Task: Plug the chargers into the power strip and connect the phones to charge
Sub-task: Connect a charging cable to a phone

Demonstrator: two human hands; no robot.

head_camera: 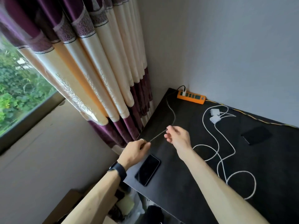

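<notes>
Sprawling beside held cable (158, 135): chargers (214, 116), perhaps phone (256, 135)

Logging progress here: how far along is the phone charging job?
Done: one charger sits in the power strip. In hand: the left hand and right hand hold its cable, not yet in the near phone. Left: two loose chargers to plug in, the far phone to connect.

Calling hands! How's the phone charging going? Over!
Both busy: left hand and right hand pinch the grey cable, taut between them. Its charger sits in the strip. Near phone not connected. Nothing blocking.
</notes>
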